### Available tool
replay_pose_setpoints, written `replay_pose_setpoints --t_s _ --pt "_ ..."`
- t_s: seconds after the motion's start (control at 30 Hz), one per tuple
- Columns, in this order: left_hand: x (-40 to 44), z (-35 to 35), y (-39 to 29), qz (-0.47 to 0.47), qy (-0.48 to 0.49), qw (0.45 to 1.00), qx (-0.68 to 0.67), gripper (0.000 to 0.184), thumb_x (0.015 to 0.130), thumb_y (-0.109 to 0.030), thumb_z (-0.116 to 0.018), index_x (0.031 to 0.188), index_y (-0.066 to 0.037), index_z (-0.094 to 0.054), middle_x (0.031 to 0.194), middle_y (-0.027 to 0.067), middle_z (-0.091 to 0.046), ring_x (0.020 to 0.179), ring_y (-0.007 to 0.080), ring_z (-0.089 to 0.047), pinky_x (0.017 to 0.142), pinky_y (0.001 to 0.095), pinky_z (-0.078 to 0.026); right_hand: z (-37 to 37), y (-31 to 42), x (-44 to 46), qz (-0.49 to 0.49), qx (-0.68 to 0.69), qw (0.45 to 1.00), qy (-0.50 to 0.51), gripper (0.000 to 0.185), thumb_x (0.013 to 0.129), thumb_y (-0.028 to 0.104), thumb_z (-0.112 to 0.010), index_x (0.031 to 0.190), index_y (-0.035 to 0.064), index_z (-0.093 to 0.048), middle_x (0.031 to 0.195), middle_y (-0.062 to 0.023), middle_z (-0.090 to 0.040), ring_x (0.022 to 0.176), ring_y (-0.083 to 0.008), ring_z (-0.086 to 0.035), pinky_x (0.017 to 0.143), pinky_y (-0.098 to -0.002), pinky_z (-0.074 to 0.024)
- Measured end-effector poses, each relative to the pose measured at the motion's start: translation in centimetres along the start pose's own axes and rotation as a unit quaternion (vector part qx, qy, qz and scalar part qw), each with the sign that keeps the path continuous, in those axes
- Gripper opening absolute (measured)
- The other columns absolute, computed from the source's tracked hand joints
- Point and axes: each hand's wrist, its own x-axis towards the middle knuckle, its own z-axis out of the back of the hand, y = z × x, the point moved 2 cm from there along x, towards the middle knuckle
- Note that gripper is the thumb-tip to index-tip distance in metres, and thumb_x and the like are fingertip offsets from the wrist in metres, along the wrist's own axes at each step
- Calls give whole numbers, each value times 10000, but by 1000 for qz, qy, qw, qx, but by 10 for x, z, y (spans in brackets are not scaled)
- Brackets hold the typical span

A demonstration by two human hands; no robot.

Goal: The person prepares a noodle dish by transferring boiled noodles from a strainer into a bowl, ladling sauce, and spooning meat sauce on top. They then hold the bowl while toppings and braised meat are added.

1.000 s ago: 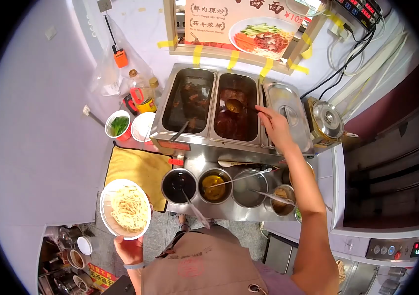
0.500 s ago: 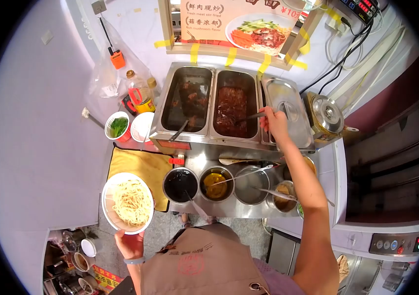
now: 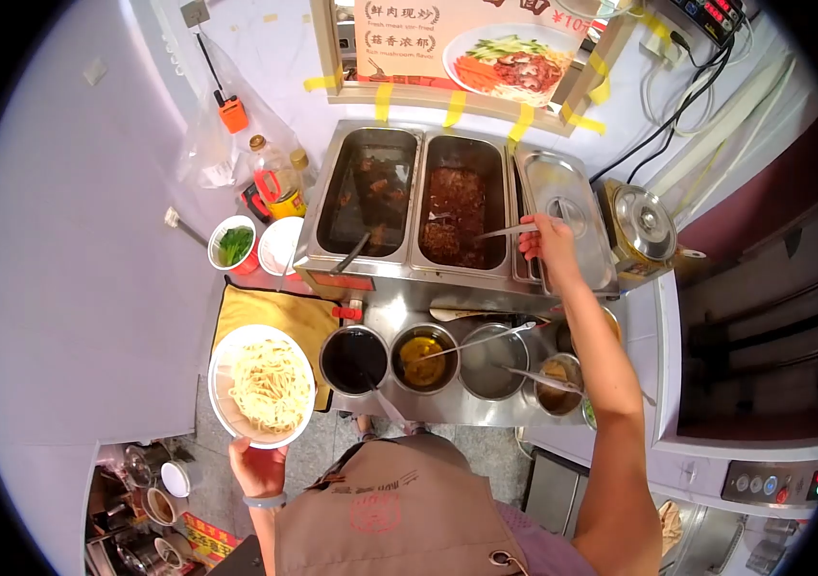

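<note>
My left hand holds a white bowl of noodles from below, at the lower left. My right hand is closed round the handle of a ladle, whose scoop end sits in the red-brown sauce of the middle steel pan. To the left, another pan holds dark liquid with chunks and its own utensil. A steel lid lies right of the sauce pan, beneath my right hand.
Steel pots of dark liquid, yellow oil and cloudy liquid line the counter, spoons sticking out. A yellow cloth, a cup of greens and an oil bottle stand left; a lidded pot is right.
The ladle has gone down into the sauce from above it, and my right hand has shifted down and slightly right. The noodle bowl has moved slightly right and up.
</note>
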Motion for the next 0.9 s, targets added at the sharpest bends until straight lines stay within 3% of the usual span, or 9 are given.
replay_pose_setpoints --t_s 0.5,0.57,0.8,0.9 --pt "9 -17 3 37 9 999 5 567 745 -223 -541 1256 -9 -415 1194 144 -526 1023 294 -573 786 411 -545 23 -3 -38 -19 74 995 -68 312 938 231 -416 947 -34 -580 704 -94 -593 560 -147 -574 475 -251 -475" --pt "13 -13 4 47 26 998 38 587 766 -274 -519 1284 -26 -392 1235 148 -505 1060 306 -555 810 421 -540 24 -3 -46 -14 77 994 -75 317 940 234 -415 953 -36 -580 713 -96 -594 565 -147 -574 483 -251 -478" --pt "13 -20 5 67 27 997 18 525 757 -226 -531 1224 -6 -437 1172 146 -539 1009 288 -579 762 396 -547 23 -14 -75 -28 147 980 -129 333 944 235 -412 1002 -48 -580 737 -100 -601 602 -153 -578 534 -269 -493" --pt "18 -15 8 75 54 995 45 594 754 -266 -534 1277 -20 -393 1236 154 -501 1060 310 -555 810 429 -541 23 -16 -85 -23 175 974 -144 336 947 236 -412 1017 -48 -578 743 -101 -602 618 -157 -580 555 -277 -494"
